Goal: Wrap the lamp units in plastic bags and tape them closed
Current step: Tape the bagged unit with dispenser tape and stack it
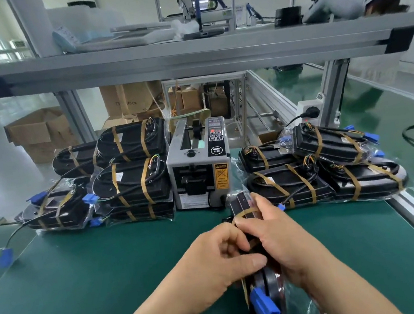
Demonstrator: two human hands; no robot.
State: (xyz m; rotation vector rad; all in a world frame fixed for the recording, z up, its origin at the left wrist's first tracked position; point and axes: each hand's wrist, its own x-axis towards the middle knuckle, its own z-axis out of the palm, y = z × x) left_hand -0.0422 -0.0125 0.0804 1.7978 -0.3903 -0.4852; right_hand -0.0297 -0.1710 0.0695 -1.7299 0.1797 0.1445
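Both left hand [220, 257] and right hand [280, 234] grip a black plastic-bagged lamp unit [240, 203] over the green worktop [109, 263].

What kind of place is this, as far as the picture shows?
Probably a factory packing station: an automatic tape dispenser stands on a green bench mat, stacks of bagged, taped lamp units flank it, and cardboard boxes wait behind.

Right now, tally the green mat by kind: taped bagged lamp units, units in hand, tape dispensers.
Taped, bagged black lamp units: 9 visible, 5 left, 4 right
Black lamp unit in left hand and right hand: 1
Grey tape dispenser machine: 1
Total: 11
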